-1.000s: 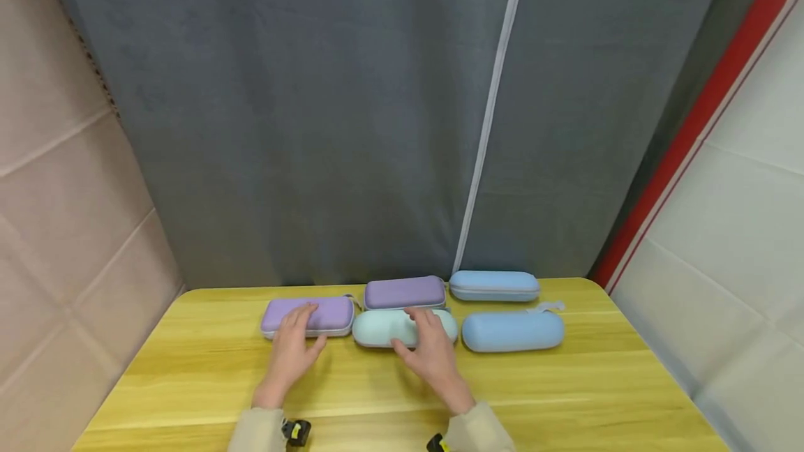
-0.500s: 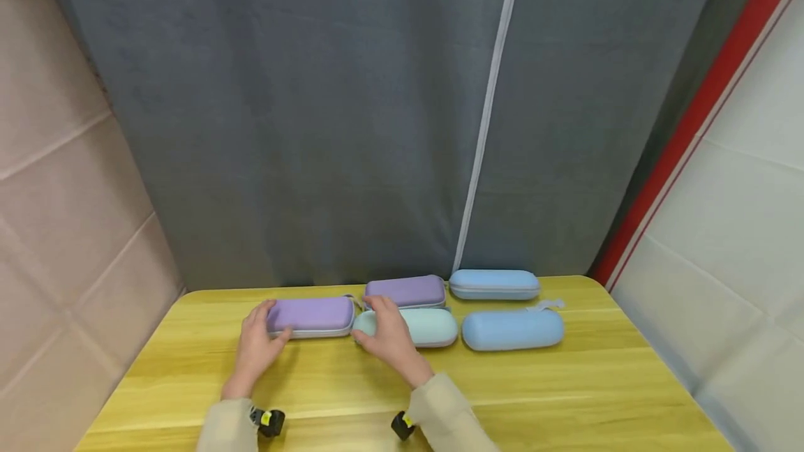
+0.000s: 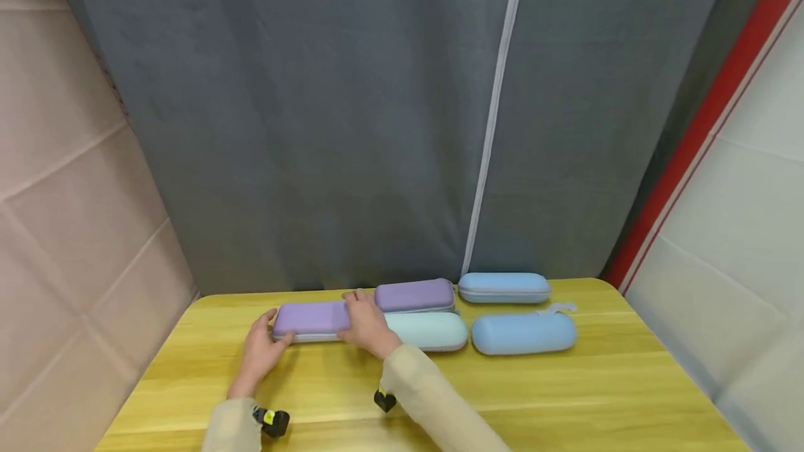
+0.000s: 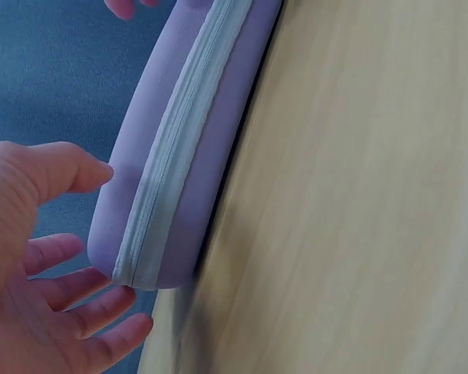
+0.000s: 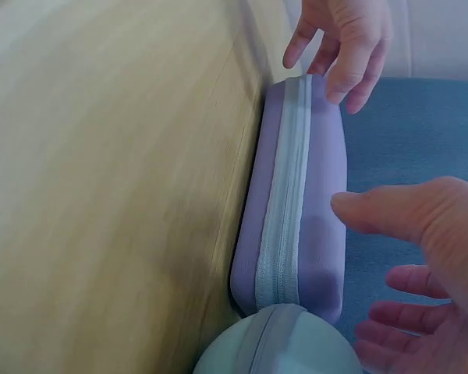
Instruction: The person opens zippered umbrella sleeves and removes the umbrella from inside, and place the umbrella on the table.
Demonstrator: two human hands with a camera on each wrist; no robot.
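A purple zippered hard case [image 3: 310,318] lies flat at the left end of the front row. My left hand [image 3: 257,356] is at its left end, the thumb at the front side and the loosely spread fingers about the end. My right hand [image 3: 369,328] reaches over its right end; in the right wrist view the thumb [image 5: 382,210] is at the case's upper edge, with the other fingers spread. Neither hand visibly grips it. Beside it sits a mint-green rounded case [image 3: 430,331], its left end covered by my right hand.
Behind the mint case is another purple case [image 3: 416,295]. Two light blue cases lie to the right, one at the back [image 3: 504,287] and one in front [image 3: 524,333] with a strap. A grey curtain [image 3: 314,124] hangs behind the wooden table [image 3: 597,396].
My left hand has moved from above the purple case to its left end. My right hand has shifted left from over the mint case to the purple case's right end.
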